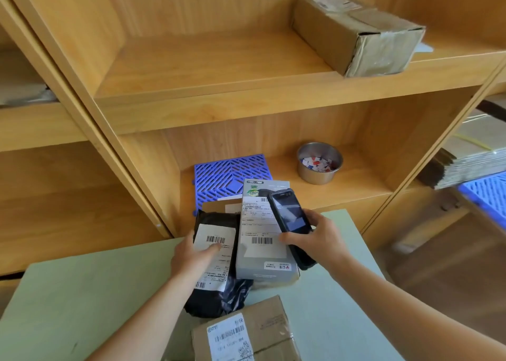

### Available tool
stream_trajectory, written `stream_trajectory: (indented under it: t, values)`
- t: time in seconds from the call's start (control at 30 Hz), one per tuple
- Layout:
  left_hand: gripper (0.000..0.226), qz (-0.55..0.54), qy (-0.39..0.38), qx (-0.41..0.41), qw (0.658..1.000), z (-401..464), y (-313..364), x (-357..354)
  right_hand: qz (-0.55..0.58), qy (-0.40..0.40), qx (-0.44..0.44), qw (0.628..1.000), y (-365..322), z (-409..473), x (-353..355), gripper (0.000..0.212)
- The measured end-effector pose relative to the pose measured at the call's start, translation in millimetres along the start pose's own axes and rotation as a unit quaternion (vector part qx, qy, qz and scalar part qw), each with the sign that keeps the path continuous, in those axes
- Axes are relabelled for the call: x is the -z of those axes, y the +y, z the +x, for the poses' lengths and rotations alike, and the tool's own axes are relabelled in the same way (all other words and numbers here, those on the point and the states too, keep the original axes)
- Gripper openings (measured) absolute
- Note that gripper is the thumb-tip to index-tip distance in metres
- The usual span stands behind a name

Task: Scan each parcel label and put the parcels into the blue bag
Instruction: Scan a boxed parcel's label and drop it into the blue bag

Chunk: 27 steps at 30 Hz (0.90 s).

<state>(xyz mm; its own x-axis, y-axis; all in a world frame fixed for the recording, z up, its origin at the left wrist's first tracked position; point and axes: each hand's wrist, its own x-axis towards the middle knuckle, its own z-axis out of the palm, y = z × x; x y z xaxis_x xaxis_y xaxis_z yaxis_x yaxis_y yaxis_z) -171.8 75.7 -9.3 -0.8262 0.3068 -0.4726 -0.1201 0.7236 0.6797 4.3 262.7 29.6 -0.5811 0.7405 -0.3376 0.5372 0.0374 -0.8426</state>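
On the pale green table point(82, 300) in front of a wooden shelf unit point(219, 97), three parcels lie close together. The left hand point(191, 253) holds the black plastic mailer point(216, 300) by its left edge, thumb pressed onto the white label point(216, 253) just under the barcode; the other fingers are hidden beneath the bag, so how far they curl cannot be seen. The right hand point(320, 240) grips a dark handheld scanner point(290, 218), fingers wrapped around its body, its screen tilted up over the grey box point(262, 240) that lies just beside the mailer, touching it. The scanner covers the right part of the grey box's label, and its screen content is too blurred to read. A brown cardboard parcel point(254, 333) sits nearest the camera, its lower part cut off by the frame edge; the print on its label is not legible. Behind the mailer a slip of brown card point(219, 204) shows, mostly hidden. The blue bag is not in view.

On the lower shelf rest a blue plastic grid mat point(219, 174), partly covered by the parcels, and a metal bowl point(319, 163) with small coloured scraps inside. On the upper shelf sits a taped cardboard box point(356, 37). At the right edge, a stack of flat cardboard point(471, 155) and another blue grid point(490, 193) are cut off and blurred.
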Motion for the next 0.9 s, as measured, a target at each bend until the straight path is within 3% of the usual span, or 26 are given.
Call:
stream_trajectory:
  t: [0.1,0.2,0.23,0.33,0.4,0.53,0.67,0.77,0.9]
  values:
    - [0.087,-0.046,-0.053,0.07,0.995,4,-16,10,-0.018,-0.005,0.013,1.0,-2,0,-12,0.073]
    - [0.065,-0.009,0.017,-0.039,0.999,3,-13,6,-0.005,0.011,0.01,1.0,-1,2,-20,0.059]
    - [0.058,-0.014,0.008,-0.079,0.997,-2,-3,3,0.02,0.019,0.0,1.0,0,4,-22,0.053]
    - [0.055,-0.046,-0.125,-0.089,0.987,-16,30,-23,0.114,0.034,-0.045,0.992,3,6,-24,0.035]
    - [0.048,-0.051,-0.153,-0.087,0.983,-24,43,-37,0.145,0.035,-0.057,0.987,4,5,-26,0.03]
    - [0.039,-0.073,-0.126,-0.103,0.984,-33,56,-34,0.14,0.028,-0.031,0.989,4,0,-27,0.039]
    - [0.02,-0.074,-0.097,-0.105,0.987,-37,59,-11,0.143,0.014,0.003,0.99,-10,-11,-27,0.036]
    - [0.03,-0.102,-0.08,-0.114,0.985,-41,54,11,0.13,0.0,0.037,0.991,-33,-24,-33,0.041]
    - [0.021,-0.147,-0.072,-0.131,0.978,-54,44,46,0.106,-0.017,0.085,0.991,-65,-44,-44,0.037]
